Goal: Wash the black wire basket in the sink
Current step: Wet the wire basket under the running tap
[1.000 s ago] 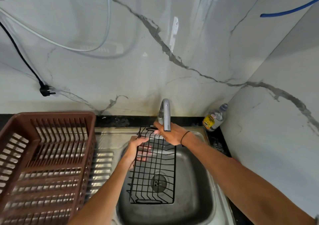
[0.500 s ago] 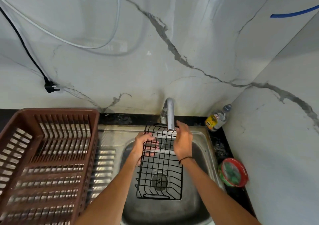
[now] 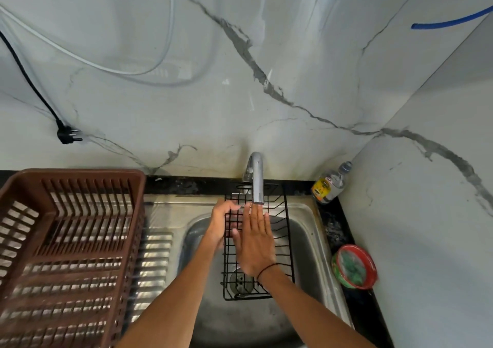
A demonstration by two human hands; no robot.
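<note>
Under my hands is the sink (image 3: 306, 230), and the black wire basket (image 3: 282, 243) is sitting in it, propped up lengthwise so its far end is right under the tap (image 3: 256, 179) and its near end is down by the drain (image 3: 240, 281). My left hand (image 3: 220, 225) has the basket by its left edge near the top, fingers curled around the wire. My right hand (image 3: 254, 243) is flat, fingers straight and close together, palm laid against the mesh just to the right of my left hand, fingertips reaching almost to the tap's spout. I've got a thin black band (image 3: 266, 269) on that wrist. Can't really tell from this angle whether water is running.

Off to the left of my left hand there's the ribbed draining part of the sink, and a big brown plastic dish rack (image 3: 69, 241) sits on it. To the right of my right hand, on the dark counter edge, is a round red-rimmed tub (image 3: 354, 266) with something green in it, a bit blurry. Further back in the corner, beyond my fingertips and to the right, stands a clear bottle (image 3: 329, 185) with a yellow label. Up on the marble wall (image 3: 293, 54) beyond the tap hang a black plug (image 3: 66, 135) on its cord, a white cable (image 3: 112, 67), and a bit of blue hose (image 3: 450, 22) at the far right.
</note>
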